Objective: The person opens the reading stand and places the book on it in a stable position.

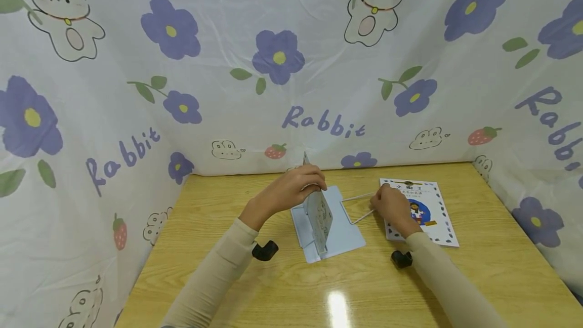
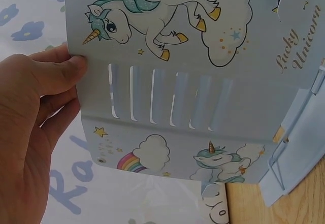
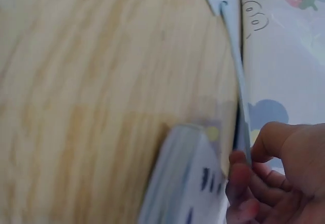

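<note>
A light blue book stand (image 1: 343, 232) lies at the middle of the table, its unicorn-printed panel (image 2: 251, 102) raised steeply from the base. My left hand (image 1: 296, 186) grips that panel by its upper edge, thumb on the printed face in the left wrist view. Slots run in a row across the panel. On the stand's right side a bent wire support (image 1: 363, 217) sticks out over the table. My right hand (image 1: 395, 209) pinches the outer end of this wire between thumb and fingers, above the white book's left side.
The white book (image 1: 442, 216), with a blue round picture on its cover, lies flat to the right of the stand. A wood-grain table (image 1: 218, 267) carries everything. Behind and beside it hangs a rabbit-and-flower cloth (image 1: 218, 110).
</note>
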Tool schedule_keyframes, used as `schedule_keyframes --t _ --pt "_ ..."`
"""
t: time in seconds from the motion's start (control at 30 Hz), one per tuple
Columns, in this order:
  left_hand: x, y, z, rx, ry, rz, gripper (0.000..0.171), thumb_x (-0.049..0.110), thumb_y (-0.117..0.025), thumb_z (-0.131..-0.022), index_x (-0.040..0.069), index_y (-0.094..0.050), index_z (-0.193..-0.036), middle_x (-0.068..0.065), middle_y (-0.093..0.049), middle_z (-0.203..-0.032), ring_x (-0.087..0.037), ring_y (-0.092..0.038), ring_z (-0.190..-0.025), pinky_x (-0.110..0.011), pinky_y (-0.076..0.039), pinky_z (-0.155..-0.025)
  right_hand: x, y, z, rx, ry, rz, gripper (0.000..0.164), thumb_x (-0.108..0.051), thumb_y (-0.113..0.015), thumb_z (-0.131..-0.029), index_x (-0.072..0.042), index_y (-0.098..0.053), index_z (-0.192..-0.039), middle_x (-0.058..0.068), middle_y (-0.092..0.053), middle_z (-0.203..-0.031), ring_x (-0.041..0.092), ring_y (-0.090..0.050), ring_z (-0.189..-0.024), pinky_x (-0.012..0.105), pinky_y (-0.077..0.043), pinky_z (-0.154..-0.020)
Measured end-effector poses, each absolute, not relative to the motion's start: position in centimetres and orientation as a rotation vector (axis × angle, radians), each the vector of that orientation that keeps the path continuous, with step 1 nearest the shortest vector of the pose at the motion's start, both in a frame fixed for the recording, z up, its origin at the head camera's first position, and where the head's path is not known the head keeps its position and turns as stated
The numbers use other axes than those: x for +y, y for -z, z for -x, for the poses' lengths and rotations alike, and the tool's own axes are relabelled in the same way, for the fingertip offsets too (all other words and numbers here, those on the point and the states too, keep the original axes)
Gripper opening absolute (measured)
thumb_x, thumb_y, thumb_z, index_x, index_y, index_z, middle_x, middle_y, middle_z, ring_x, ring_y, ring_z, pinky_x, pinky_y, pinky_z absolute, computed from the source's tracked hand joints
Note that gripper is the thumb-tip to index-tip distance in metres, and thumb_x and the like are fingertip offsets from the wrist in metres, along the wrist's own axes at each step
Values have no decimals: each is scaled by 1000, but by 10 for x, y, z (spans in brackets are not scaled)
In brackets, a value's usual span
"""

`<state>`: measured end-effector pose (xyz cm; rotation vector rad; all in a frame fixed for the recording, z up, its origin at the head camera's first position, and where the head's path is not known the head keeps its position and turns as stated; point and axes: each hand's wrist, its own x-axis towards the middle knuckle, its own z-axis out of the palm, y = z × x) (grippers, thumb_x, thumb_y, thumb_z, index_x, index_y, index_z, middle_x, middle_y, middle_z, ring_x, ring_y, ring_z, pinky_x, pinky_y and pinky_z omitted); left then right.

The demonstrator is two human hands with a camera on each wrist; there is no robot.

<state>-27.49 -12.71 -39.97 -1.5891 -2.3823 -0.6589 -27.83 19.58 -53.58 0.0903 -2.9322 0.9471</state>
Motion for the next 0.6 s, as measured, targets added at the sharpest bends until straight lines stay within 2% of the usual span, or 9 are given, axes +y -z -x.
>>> schedule_keyframes --t 0.1,0.2,0.33,0.43,0.53,0.6 --pt "-127 400 275 -2391 673 1588 14 2 -67 -103 8 -78 -110 -6 -71 -117 -19 -69 -110 -25 -58 -96 195 532 276 -2917 -1011 -80 20 -16 -53 -104 2 -60 -111 14 -68 -80 17 -51 -53 30 -39 -46" --pt "-127 400 275 -2398 685 1581 14 2 -67 -103 9 -78 -110 -5 -71 -118 -19 -69 -111 -25 -58 -96 193 527 275 -2887 -1084 -70 28 -18 -51 -105 3 -60 -119 23 -73 -97 19 -60 -59 33 -46 -49" --pt "-126 402 276 -2392 685 1571 15 3 -66 -104 10 -78 -110 -5 -71 -118 -19 -69 -111 -25 -59 -95 188 520 273 -2833 -1185 -68 36 -21 -52 -106 4 -60 -130 28 -72 -117 28 -72 -80 35 -55 -60" --pt "-125 404 277 -2386 686 1568 15 4 -66 -104 10 -78 -111 -5 -71 -119 -19 -68 -112 -25 -58 -96 183 516 270 -2793 -1279 -67 38 -21 -51 -107 4 -59 -135 27 -72 -119 31 -72 -89 33 -54 -64" --pt "-124 406 277 -2385 682 1566 15 4 -65 -105 9 -78 -111 -5 -71 -119 -19 -68 -112 -25 -58 -97 178 513 265 -2738 -1417 -89 38 -19 -51 -108 4 -58 -139 25 -71 -115 34 -71 -88 31 -54 -63" --pt "-122 406 277 -2383 680 1567 15 4 -66 -104 9 -77 -111 -5 -71 -119 -19 -68 -113 -26 -58 -97 175 510 262 -2696 -1493 -136 38 -17 -53 -109 4 -56 -140 23 -71 -111 37 -72 -88 33 -58 -65"
